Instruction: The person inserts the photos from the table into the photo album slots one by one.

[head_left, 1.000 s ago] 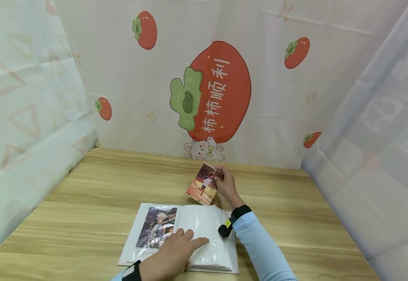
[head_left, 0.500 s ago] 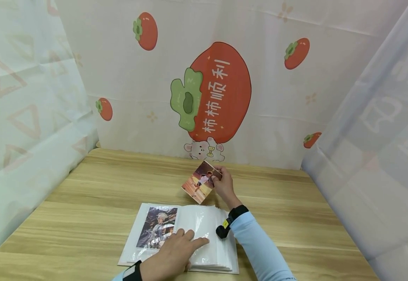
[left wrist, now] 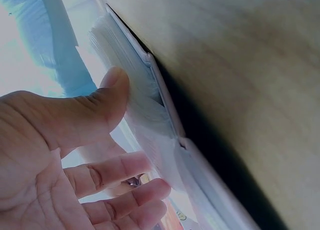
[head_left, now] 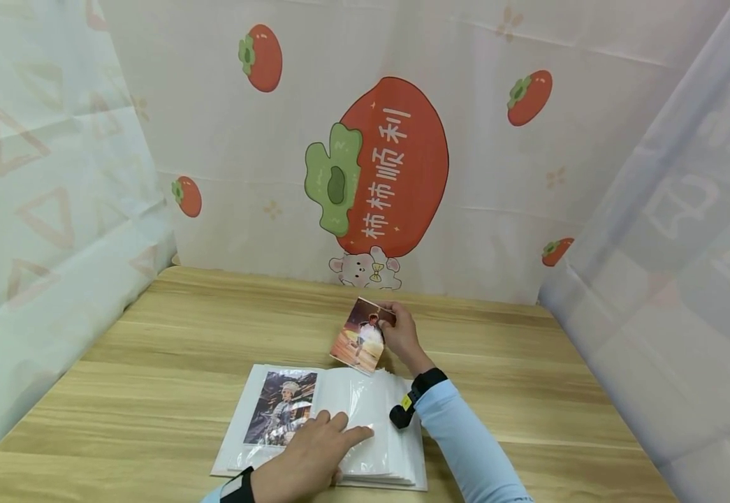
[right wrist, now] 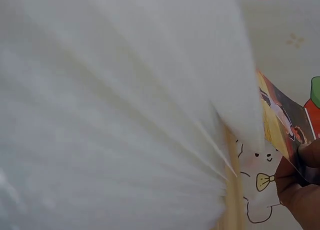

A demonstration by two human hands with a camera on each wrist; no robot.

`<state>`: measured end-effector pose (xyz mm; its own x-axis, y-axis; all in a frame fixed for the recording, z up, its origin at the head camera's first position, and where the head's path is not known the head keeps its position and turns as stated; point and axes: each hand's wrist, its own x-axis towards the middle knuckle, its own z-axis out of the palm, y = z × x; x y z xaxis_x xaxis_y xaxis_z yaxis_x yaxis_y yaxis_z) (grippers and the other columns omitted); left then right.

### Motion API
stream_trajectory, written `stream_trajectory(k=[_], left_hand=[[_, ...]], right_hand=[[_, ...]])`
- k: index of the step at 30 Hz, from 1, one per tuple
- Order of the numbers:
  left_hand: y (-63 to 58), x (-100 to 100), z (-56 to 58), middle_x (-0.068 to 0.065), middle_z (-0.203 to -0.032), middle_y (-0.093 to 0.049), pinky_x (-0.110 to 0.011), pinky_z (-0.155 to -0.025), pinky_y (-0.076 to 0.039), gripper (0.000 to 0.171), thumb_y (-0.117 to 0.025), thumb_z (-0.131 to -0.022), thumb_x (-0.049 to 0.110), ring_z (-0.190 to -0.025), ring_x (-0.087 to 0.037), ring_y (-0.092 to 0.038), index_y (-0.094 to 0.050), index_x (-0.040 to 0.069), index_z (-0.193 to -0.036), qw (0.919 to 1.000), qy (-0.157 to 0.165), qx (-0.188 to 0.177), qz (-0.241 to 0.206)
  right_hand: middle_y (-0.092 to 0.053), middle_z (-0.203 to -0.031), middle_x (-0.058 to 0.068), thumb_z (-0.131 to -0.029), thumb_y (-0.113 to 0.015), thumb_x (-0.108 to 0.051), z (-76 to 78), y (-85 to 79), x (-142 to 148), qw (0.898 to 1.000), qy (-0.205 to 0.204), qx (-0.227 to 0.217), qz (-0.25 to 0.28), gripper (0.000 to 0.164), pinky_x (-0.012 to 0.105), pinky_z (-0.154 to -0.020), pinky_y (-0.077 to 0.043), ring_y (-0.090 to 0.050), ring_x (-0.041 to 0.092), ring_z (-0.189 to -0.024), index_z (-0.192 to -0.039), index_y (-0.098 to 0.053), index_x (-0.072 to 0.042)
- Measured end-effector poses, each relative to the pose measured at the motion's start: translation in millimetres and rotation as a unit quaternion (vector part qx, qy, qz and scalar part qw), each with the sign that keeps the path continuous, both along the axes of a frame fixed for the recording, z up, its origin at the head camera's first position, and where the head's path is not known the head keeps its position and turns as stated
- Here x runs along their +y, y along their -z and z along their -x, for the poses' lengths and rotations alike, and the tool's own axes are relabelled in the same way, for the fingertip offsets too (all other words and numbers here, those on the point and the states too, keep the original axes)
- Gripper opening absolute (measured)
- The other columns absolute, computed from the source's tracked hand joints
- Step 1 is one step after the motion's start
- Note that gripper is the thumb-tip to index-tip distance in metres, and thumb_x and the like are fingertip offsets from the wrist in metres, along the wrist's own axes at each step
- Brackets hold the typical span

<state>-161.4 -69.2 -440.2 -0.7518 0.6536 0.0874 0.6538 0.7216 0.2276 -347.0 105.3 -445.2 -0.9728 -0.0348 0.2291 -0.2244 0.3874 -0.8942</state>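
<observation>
A photo album (head_left: 411,447) lies spread on the table, with a picture of a person in a white hat (head_left: 283,409) in its left-hand sleeve. My left hand (head_left: 308,454) rests on the album near the middle, fingers extended over the clear right-hand sleeve (head_left: 365,398). In the left wrist view, the thumb (left wrist: 112,90) touches the edges of the stacked pages. Above the album's top edge, my right hand (head_left: 402,334) pinches a photo (head_left: 358,335) of a running figure by its upper right side. The photo is tilted, its lower edge near the sleeve's top; contact is unclear.
A wooden table (head_left: 170,356) carries the album. Behind it hangs a white cloth (head_left: 232,140) printed with persimmons, and further cloths close off both sides. In the right wrist view, fanned album pages (right wrist: 125,115) block most of the scene.
The photo first shifted slightly left, then came down toward the album's top edge and turned a little more upright in my right hand. My left hand has stayed in place.
</observation>
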Motion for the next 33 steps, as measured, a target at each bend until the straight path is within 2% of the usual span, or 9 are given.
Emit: stream_trajectory(k=[4, 10, 15, 22, 33], left_hand=[[0.5, -0.2, -0.7, 0.005, -0.082, -0.047, -0.026, -0.054, -0.034, 0.064, -0.081, -0.062, 0.006, -0.066, -0.012, -0.036, -0.061, 0.026, -0.12, 0.9999, -0.002, 0.013, 0.003], [1.7, -0.5, -1.0, 0.005, -0.081, -0.045, -0.027, -0.052, -0.035, 0.049, -0.082, -0.062, 0.016, -0.067, -0.014, -0.037, -0.066, 0.024, -0.108, 0.9984, -0.004, 0.048, 0.031], [2.7, -0.7, -1.7, 0.005, -0.081, -0.044, -0.026, -0.052, -0.034, 0.044, -0.082, -0.063, 0.018, -0.067, -0.014, -0.037, -0.068, 0.024, -0.104, 0.9973, 0.003, 0.065, 0.033], [1.5, -0.8, -0.9, 0.004, -0.08, -0.044, -0.026, -0.052, -0.034, 0.044, -0.082, -0.063, 0.018, -0.066, -0.014, -0.036, -0.067, 0.024, -0.104, 0.9978, 0.0, 0.058, 0.033], [2.9, 0.2, -0.9, 0.004, -0.079, -0.043, -0.026, -0.05, -0.034, 0.048, -0.082, -0.06, 0.019, -0.065, -0.014, -0.037, -0.066, 0.025, -0.105, 0.9972, -0.006, 0.067, 0.034]], right_hand=[[-0.057, -0.103, 0.012, -0.088, -0.047, 0.013, -0.5, 0.3, 1.8, 1.0, -0.011, -0.007, -0.002, 0.034, 0.032, -0.072, -0.049, -0.053, 0.026, -0.091, -0.117, -0.057, -0.003], [-0.055, -0.102, 0.012, -0.09, -0.043, 0.012, -0.9, -1.8, 0.5, 0.999, -0.034, -0.017, 0.009, 0.037, 0.031, -0.066, -0.052, -0.052, 0.026, -0.089, -0.12, -0.057, -0.005], [-0.056, -0.102, 0.012, -0.092, -0.041, 0.011, 0.6, -4.6, -1.2, 0.999, -0.041, -0.021, 0.006, 0.037, 0.029, -0.065, -0.049, -0.052, 0.025, -0.088, -0.12, -0.057, -0.005], [-0.055, -0.104, 0.011, -0.092, -0.04, 0.012, 2.9, -7.3, -1.7, 0.999, -0.041, -0.017, -0.007, 0.037, 0.028, -0.067, -0.044, -0.05, 0.024, -0.09, -0.121, -0.057, -0.004], [-0.056, -0.106, 0.011, -0.091, -0.041, 0.013, 3.8, -8.5, -4.3, 0.998, -0.049, -0.019, -0.028, 0.038, 0.031, -0.074, -0.047, -0.051, 0.024, -0.094, -0.121, -0.056, -0.004]])
